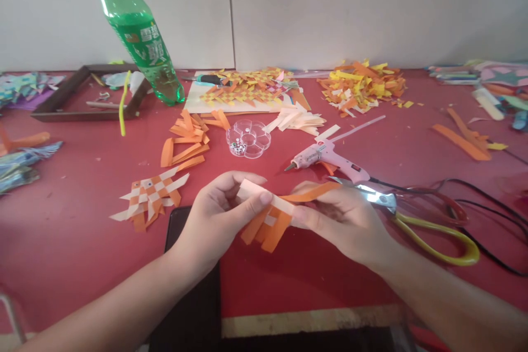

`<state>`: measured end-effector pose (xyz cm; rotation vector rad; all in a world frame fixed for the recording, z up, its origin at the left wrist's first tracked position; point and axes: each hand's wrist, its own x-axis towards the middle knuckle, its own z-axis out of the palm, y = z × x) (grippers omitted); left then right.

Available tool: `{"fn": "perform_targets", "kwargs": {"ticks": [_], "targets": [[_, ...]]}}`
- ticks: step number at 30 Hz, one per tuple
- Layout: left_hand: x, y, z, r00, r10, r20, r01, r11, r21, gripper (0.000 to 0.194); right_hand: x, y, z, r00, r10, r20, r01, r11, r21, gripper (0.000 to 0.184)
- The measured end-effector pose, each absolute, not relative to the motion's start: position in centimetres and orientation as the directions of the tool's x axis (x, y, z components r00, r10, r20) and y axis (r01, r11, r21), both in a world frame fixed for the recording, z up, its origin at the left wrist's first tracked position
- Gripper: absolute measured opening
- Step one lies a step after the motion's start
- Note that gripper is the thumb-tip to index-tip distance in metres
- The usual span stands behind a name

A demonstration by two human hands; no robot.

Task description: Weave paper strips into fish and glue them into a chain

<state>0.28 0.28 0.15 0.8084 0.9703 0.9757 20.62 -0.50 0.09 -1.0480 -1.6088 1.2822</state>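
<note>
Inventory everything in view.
Held weave: one, orange and cream, front
Fish weave: one, orange and cream, left
Loose strips: many, orange and cream, centre
Tray: one, clear, centre
Glue gun: one, pink, right
Scissors: at least one, yellow handle, right
Cables: several, black, right
Bottle: one, green, back left
Frame: one, brown, back left
Bent stick: one, yellow, back left
Checkered weaves: several, yellow and orange, back
Cutter: one, teal, back
Scraps: many, yellow and orange, back right
Coloured papers: many, mixed, edges
Slab: one, black, front left
Tabletop: one, red, throughout
Wall: one, white, back
Left hand: one, front
Right hand: one, front
</note>
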Motion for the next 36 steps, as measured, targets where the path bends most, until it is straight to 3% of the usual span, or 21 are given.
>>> {"fn": "perform_targets", "kwargs": {"ticks": [7,13,16,20,22,24,27,36], "targets": [[0.3,0.2,0.4,0.268,0.928,-0.258,-0.289,0.334,0.897,0.019,20.5,-0.4,0.6,-0.246,0.962,0.118,0.35,0.201,-0.915,0.014],[0.4,0.1,0.6,0.311,0.899,-0.308,-0.186,0.376,0.908,0.03,20.6,-0.3,0.6,-0.264,0.962,0.063,0.366,0.16,-0.917,0.02],[0.5,0.2,0.6,0.288,0.913,-0.29,-0.173,0.348,0.922,0.026,20.6,-0.4,0.5,-0.237,0.958,0.162,0.503,0.264,-0.823,0.019],[0.4,0.5,0.4,0.261,0.92,-0.293,-0.155,0.339,0.928,0.027,20.6,-0.4,-0.2,-0.256,0.858,0.445,0.619,0.499,-0.606,0.008],[0.3,0.6,0.2,0.265,0.914,-0.307,-0.147,0.353,0.924,0.03,20.6,-0.4,-0.6,-0.293,0.789,0.54,0.648,0.579,-0.495,0.021],[0.4,0.5,0.1,0.282,0.907,-0.314,-0.154,0.366,0.918,0.031,20.6,-0.4,-0.8,-0.334,0.757,0.562,0.652,0.616,-0.443,0.021],[0.5,0.4,0.1,0.309,0.899,-0.312,-0.176,0.376,0.91,0.028,20.7,-0.3,-0.5,-0.338,0.752,0.566,0.623,0.629,-0.464,0.01],[0.4,0.6,0.6,0.29,0.908,-0.303,-0.225,0.373,0.9,0.03,21.0,0.0,-0.8,-0.154,0.791,0.592,0.655,0.53,-0.538,0.02]]}}
